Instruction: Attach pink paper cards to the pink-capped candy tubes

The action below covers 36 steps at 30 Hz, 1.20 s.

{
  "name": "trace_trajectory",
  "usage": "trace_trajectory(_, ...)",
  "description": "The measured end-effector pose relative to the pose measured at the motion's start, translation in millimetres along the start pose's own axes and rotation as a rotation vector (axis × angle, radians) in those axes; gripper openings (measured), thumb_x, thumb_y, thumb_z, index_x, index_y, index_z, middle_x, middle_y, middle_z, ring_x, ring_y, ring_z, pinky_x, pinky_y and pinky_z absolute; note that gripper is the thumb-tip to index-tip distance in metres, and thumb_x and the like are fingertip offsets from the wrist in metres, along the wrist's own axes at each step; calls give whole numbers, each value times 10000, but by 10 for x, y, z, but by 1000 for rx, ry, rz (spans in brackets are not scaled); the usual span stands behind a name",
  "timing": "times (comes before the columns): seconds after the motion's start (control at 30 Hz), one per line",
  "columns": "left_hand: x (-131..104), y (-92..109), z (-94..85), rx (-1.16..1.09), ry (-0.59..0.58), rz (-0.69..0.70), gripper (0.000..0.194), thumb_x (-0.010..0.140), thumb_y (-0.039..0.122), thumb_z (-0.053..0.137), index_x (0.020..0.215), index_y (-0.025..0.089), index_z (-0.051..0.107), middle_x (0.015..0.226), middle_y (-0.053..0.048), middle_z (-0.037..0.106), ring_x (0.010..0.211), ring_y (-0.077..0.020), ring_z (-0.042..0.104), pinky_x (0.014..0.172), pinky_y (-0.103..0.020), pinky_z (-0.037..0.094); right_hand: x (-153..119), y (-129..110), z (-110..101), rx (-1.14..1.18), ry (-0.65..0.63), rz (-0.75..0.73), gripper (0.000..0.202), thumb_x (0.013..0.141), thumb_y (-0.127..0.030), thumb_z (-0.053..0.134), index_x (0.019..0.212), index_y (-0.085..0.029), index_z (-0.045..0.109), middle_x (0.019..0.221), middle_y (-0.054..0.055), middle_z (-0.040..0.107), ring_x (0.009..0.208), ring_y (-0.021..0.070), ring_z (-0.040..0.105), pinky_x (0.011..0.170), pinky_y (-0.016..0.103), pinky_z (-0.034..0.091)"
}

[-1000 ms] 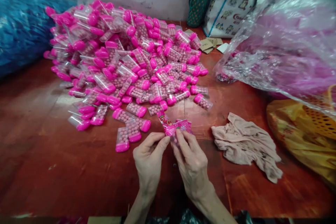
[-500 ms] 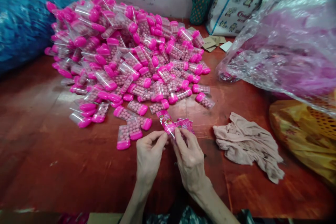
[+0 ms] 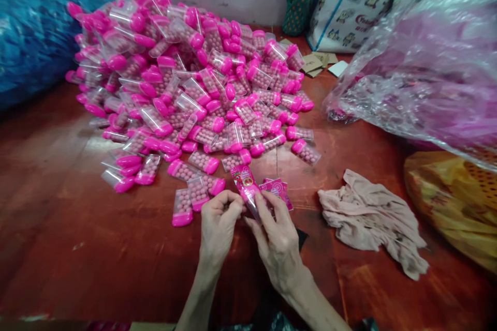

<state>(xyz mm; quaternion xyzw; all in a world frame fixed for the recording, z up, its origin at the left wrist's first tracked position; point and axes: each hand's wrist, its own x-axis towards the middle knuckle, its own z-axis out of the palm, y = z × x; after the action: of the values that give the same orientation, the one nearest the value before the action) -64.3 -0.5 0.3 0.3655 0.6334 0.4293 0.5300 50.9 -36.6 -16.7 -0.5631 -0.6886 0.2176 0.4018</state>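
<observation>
A pink printed wrapper [image 3: 246,182] with a clear lower end is held by my right hand [image 3: 277,235], its fingers and thumb closed about the lower part. My left hand [image 3: 218,225] is just left of the wrapper, fingers curled and thumb pressed in; whatever it pinches is hidden. More pink printed wrappers [image 3: 277,191] lie on the table behind my right fingers. Left of my hands are a few clear containers of pink balls with bright pink caps [image 3: 182,208]. Behind them rises a big pile of the same capped containers [image 3: 186,88].
On the right lie a crumpled beige cloth [image 3: 373,217], a yellow plastic bag [image 3: 446,201] and a clear plastic bag with pink contents [image 3: 423,77]. A blue bag [image 3: 34,36] bulges at the left. Cardboard pieces [image 3: 313,63] and a white printed bag [image 3: 349,5] are at the back.
My left fingers have come off the wrapper's lower end and curled slightly leftward. My right hand keeps the wrapper, its thumb now lower and apart from the left. The view has shifted slightly.
</observation>
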Motion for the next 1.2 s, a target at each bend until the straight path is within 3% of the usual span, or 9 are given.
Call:
trace_trajectory(0.17, -9, -26, 14, 3, 0, 51, 142, 705, 185, 565, 566, 154, 553, 494, 47, 495, 473, -78, 415, 465, -181, 331, -3, -25, -8, 97, -10, 28, 468, 863, -92, 411, 1321, -176, 361, 1274, 141, 397, 1193, 242, 402, 951, 412, 413)
trace_trajectory(0.4, -127, -8, 110, 3, 31, 153, 126, 719, 166, 538, 593, 166, 552, 515, 47, 475, 469, -87, 403, 458, -196, 323, -77, -78, 103, -8, 160, 25, 497, 880, -80, 359, 1363, -161, 278, 1340, 179, 361, 1234, 287, 364, 954, 518, 366)
trace_trajectory(0.7, -229, -21, 137, -23, 75, 220, 141, 729, 167, 528, 590, 172, 543, 546, 42, 471, 490, -92, 406, 483, -202, 337, -106, -178, 63, 44, 277, 38, 498, 859, -64, 404, 1337, -190, 343, 1309, 140, 431, 1192, 246, 434, 939, 439, 423)
trace_trajectory(0.8, -257, -71, 110, 12, 113, 259, 126, 741, 165, 522, 618, 176, 547, 576, 39, 469, 516, -99, 413, 506, -207, 345, -122, -196, 57, 112, 239, 114, 444, 860, -109, 427, 1299, -172, 407, 1294, 132, 465, 1188, 239, 443, 960, 421, 408)
trace_trajectory(0.93, -309, -117, 46, 96, 136, 371, 132, 750, 144, 509, 630, 182, 548, 604, 31, 462, 563, -117, 425, 544, -222, 351, -118, -195, 5, 361, 137, 353, 487, 831, -216, 520, 1299, -157, 399, 1245, 123, 526, 1131, 240, 503, 946, 409, 419)
trace_trajectory(1.07, -370, -122, -18, 161, 134, 419, 133, 752, 119, 499, 649, 191, 542, 624, 28, 466, 574, -121, 433, 555, -227, 350, -85, -179, -124, 702, -40, 549, 399, 757, -268, 628, 1125, -152, 530, 1003, 83, 648, 877, 196, 627, 762, 306, 514)
trace_trajectory(1.2, -408, -99, -39, 210, 74, 466, 143, 754, 99, 493, 650, 189, 532, 622, 32, 462, 558, -109, 438, 540, -217, 348, -81, -176, -253, 974, -180, 611, 250, 751, -282, 639, 944, -152, 547, 718, -6, 613, 562, 84, 551, 521, 180, 445)
